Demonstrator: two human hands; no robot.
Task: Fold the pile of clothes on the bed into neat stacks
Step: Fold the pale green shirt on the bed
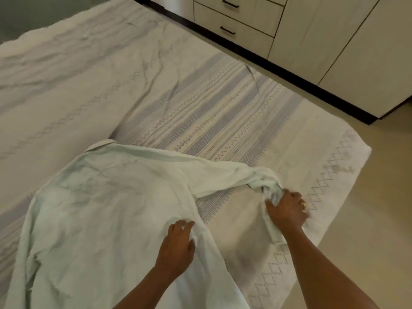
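A pale mint long-sleeved shirt (107,208) lies spread back-up on the bed, its collar (100,144) pointing away from me. My left hand (178,246) rests flat on the shirt's right side edge, fingers extended and pressing the cloth. My right hand (286,208) grips the bunched cuff end of the right sleeve (225,175), which stretches out from the shoulder across the bedspread. No other clothes are in sight.
The bed carries a cream bedspread (223,112) with grey woven stripes and diamond patterns; its corner (363,148) hangs at the right. Beige floor (379,219) lies beyond. A cream wardrobe with drawers (234,18) on a dark plinth stands behind.
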